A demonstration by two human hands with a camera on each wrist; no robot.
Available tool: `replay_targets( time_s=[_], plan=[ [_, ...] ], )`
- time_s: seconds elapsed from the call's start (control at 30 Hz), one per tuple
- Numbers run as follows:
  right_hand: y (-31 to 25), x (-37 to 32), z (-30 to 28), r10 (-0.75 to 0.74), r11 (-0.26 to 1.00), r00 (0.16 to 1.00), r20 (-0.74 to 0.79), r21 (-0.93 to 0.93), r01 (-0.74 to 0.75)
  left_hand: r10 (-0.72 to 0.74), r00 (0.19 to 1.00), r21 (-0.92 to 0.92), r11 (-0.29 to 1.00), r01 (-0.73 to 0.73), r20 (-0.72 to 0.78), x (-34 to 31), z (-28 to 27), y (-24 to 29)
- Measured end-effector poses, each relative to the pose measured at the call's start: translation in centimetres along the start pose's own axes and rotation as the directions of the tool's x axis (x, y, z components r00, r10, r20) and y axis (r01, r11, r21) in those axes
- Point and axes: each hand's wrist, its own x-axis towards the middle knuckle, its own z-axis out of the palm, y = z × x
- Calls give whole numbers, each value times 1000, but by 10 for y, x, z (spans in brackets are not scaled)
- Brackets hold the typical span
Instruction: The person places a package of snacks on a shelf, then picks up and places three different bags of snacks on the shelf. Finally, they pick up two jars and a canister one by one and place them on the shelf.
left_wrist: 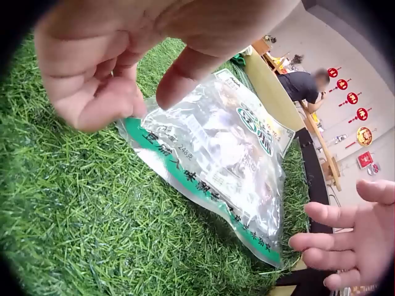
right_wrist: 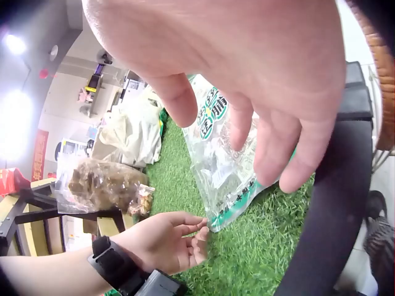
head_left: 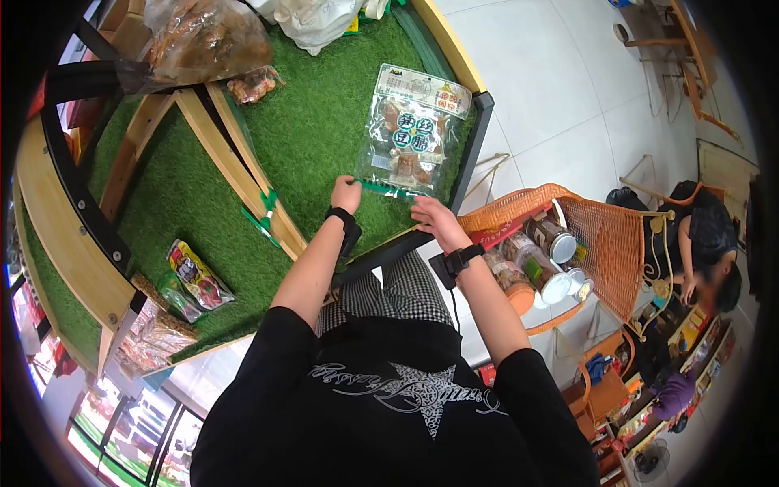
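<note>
A clear plastic snack bag (head_left: 410, 134) with green Chinese lettering and a green strip along its near edge lies on the artificial grass (head_left: 312, 122). In the head view my left hand (head_left: 346, 195) is at the bag's near left corner. The left wrist view shows its thumb and curled fingers pinching that green corner. My right hand (head_left: 436, 221) is by the near right corner, fingers spread and fairly straight. Seen from the right wrist, those fingers (right_wrist: 296, 154) overlap the bag's right side, with nothing gripped between them.
A wicker basket (head_left: 604, 252) of lidded jars stands to the right, beyond the black edge (head_left: 475, 154). A brown-filled bag (head_left: 203, 40) and a white bag (head_left: 312, 24) lie at the back. Wooden dividers (head_left: 235, 154) and smaller packets (head_left: 199, 276) are on the left.
</note>
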Motion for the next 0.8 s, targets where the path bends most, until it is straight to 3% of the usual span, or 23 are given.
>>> replay_targets(
  time_s=[0.07,0.13,0.23,0.33,0.43,0.5,0.57,0.63,0.7,0.77,0.8],
  plan=[
    [3,1,-2,-17,1000,1000,12,6,17,-11,1000,23,1000,10,27,4,0,-5],
    [4,1,-1,-13,1000,1000,9,7,13,97,993,54,993,-100,70,12,1,-12],
    [4,0,0,-14,1000,1000,17,3,14,32,987,53,998,-41,156,19,1,-14],
    [3,-1,0,-21,1000,999,37,2,21,127,979,127,981,-147,157,25,1,-15],
    [7,-2,-1,-19,999,998,61,46,17,134,981,170,973,-157,140,20,-4,-7],
    [11,-2,0,-22,996,997,76,85,16,178,977,111,975,-191,119,18,-6,-10],
    [14,0,2,29,984,991,130,171,-51,152,926,-268,962,-57,346,8,-22,5],
    [17,2,3,17,981,988,155,190,-47,145,921,-342,940,-14,360,-7,-35,20],
    [11,-2,11,103,929,990,91,346,-129,190,873,-448,893,36,448,-12,-44,23],
    [23,9,6,83,891,987,136,433,-135,256,876,-526,851,-3,409,-37,-53,34],
    [27,11,7,98,871,992,76,476,-122,317,874,-598,800,-38,368,-47,-56,36]
  ],
)
